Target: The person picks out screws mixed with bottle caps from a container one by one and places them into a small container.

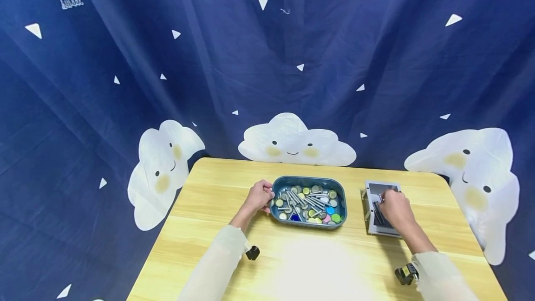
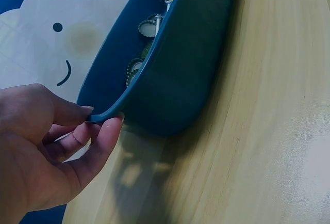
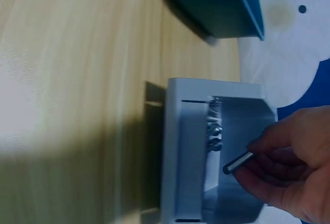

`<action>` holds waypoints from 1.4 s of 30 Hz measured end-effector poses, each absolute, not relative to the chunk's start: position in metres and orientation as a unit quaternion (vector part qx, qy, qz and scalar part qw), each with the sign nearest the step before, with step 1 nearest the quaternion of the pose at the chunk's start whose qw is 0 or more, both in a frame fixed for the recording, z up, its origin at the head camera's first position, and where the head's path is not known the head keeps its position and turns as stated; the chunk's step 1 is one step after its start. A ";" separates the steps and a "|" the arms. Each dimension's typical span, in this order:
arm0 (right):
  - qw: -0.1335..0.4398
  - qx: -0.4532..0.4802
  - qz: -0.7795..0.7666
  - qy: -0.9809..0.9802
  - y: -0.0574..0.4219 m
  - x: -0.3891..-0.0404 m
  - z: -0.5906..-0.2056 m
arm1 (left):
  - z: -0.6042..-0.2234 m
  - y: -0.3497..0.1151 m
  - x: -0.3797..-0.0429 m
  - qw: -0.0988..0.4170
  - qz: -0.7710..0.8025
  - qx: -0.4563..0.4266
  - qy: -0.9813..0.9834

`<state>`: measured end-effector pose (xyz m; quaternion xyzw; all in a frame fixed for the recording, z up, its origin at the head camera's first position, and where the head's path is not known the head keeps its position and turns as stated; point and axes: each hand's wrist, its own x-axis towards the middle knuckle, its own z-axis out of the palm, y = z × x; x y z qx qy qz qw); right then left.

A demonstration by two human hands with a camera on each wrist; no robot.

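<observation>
At the left end of a dark teal basin [image 1: 308, 225], my left hand [image 1: 258, 197] pinches the rim between thumb and fingers. Inside lie metal bolts [image 1: 314, 202] mixed with bottle caps [image 1: 336, 218] of several colours. On the right, my right hand [image 1: 394, 206] is over a grey box [image 3: 192, 131] with an open top. Between its thumb and fingers it pinches a bolt [image 3: 238, 163], whose threaded end points down into the box. Several more bolts [image 3: 214, 131] lie in the box along one side.
Both containers stand on a light wooden table [image 1: 209, 189], with a gap between them. Behind the table hangs a dark blue curtain [image 1: 234, 68] with white clouds and triangles. A small black device [image 1: 406, 274] is worn on the right wrist.
</observation>
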<state>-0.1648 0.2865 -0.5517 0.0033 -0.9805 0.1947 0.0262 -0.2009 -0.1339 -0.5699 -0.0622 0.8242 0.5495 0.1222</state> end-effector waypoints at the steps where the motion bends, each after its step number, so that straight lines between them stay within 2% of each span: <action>1: 0.021 0.000 0.192 -0.981 0.286 -0.165 -0.554 | -0.570 -0.134 -0.201 0.122 0.548 -0.062 0.825; 34: -0.062 -0.026 0.143 -0.987 0.277 -0.170 -0.575 | -0.571 -0.133 -0.201 0.125 0.553 -0.063 0.821; 42: -0.066 -0.018 0.136 -0.988 0.277 -0.171 -0.578 | -0.572 -0.134 -0.201 0.120 0.552 -0.062 0.823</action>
